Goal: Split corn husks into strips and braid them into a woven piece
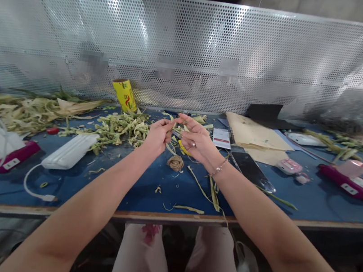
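Observation:
My left hand (161, 135) and my right hand (198, 139) are raised close together over the middle of the blue table (145, 194). The left fingers pinch something thin and pale, too small to make out. My right hand, with a ring and a bracelet, has its thumb and fingers bent around a slim item that I cannot make out. Just below them a brown coiled twine rosette (175, 163) lies on the table. Pale green plant scraps (124, 127) are heaped left of the hands, and loose strips (215, 193) lie to the lower right.
A yellow tube (125, 95) leans at the back before a perforated metal panel (193, 56). At left are a white power bank (70, 151) and a magenta box (6, 157). A dark phone (254, 171), brown paper (258, 134) and a pink case (289, 166) lie at right.

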Tool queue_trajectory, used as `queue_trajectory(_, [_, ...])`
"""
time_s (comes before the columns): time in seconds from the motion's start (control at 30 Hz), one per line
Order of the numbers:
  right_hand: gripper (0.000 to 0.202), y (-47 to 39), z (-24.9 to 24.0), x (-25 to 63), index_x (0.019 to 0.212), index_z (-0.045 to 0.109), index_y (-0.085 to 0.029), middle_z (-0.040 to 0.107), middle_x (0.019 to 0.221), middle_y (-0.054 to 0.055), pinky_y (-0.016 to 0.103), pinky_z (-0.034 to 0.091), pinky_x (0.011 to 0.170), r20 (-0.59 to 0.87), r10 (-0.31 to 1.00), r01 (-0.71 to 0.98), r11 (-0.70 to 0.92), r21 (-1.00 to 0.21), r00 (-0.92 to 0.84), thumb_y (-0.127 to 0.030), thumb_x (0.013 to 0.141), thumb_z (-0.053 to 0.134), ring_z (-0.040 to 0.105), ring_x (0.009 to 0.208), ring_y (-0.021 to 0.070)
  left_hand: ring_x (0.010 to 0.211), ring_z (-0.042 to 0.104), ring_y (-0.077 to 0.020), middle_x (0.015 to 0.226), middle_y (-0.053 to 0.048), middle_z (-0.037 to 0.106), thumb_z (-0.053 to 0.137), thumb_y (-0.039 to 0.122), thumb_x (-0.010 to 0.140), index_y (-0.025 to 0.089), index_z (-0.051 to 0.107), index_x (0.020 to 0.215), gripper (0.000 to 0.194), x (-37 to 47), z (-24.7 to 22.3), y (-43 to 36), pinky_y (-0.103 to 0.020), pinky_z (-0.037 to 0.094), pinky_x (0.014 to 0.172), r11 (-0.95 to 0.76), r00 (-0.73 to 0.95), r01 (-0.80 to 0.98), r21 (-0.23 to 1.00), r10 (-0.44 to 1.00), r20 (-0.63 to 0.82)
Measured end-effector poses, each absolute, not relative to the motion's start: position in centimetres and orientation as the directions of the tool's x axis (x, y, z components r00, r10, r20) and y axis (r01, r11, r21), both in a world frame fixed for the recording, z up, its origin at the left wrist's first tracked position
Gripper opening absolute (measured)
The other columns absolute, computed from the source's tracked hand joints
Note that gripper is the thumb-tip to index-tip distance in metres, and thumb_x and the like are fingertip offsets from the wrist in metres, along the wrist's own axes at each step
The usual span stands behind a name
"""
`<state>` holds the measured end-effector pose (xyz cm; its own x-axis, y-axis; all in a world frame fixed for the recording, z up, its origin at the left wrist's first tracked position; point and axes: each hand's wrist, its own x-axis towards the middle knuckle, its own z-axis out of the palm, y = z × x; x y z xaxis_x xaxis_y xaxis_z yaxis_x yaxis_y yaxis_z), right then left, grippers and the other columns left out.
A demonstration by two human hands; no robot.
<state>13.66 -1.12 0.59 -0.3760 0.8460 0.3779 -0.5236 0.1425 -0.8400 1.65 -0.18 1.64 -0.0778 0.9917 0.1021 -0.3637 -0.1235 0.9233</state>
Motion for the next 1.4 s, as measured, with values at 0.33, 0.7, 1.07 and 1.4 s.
queue_trajectory(0.33, [0.042,-0.9,0.8,14.2,0.102,0.056,-0.027,0.055,0.110,-0.002,0.020,0.023,0.037,0.400,0.847,-0.468,0.212,-0.858,-0.351,-0.007,0.065,0.053,0.016,0.041,0.0011,0.030,0.018,-0.0003,0.038,0.011,0.023,0.055,0.012,0.073,0.016,0.042,0.057,0.021,1.8,1.4,-0.4,-0.015,0.012,0.032,-0.140,-0.044,-0.362,0.922,0.990,0.133])
queue_trajectory(0.7, [0.043,0.3,0.0,14.1,0.101,0.054,-0.022,0.054,0.113,0.001,0.019,0.018,0.034,0.310,0.894,-0.434,0.150,-0.888,-0.324,-0.003,0.063,0.050,0.020,0.039,-0.0011,0.032,0.025,0.0018,0.053,0.006,0.047,0.057,0.014,0.073,0.015,0.045,0.060,0.018,0.6,1.2,0.1,-0.014,0.021,0.031,-0.164,-0.037,-0.495,0.853,0.985,0.168])
queue_trajectory(1.07, [0.044,1.7,0.1,15.0,0.092,0.053,-0.018,0.055,0.102,0.001,0.014,0.026,0.033,0.154,0.954,-0.566,-0.020,-0.824,-0.259,0.005,0.058,0.036,0.027,0.038,-0.0012,0.080,0.066,-0.0131,0.079,-0.004,0.068,0.054,-0.006,0.063,0.014,0.055,0.073,0.023,-0.4,1.3,1.1,-0.025,0.051,0.076,-0.192,0.096,-0.439,0.878,0.961,0.258])
queue_trajectory(1.4, [0.040,1.1,0.5,14.7,0.090,0.054,-0.018,0.057,0.095,0.000,0.014,0.030,0.034,0.168,0.943,-0.547,-0.017,-0.837,-0.287,0.004,0.059,0.039,0.030,0.038,-0.0010,0.074,0.064,-0.0130,0.075,-0.005,0.069,0.074,0.031,0.058,0.013,0.066,0.067,0.021,-0.4,0.1,1.5,-0.026,0.049,0.074,-0.293,0.068,-0.416,0.861,0.934,0.351])
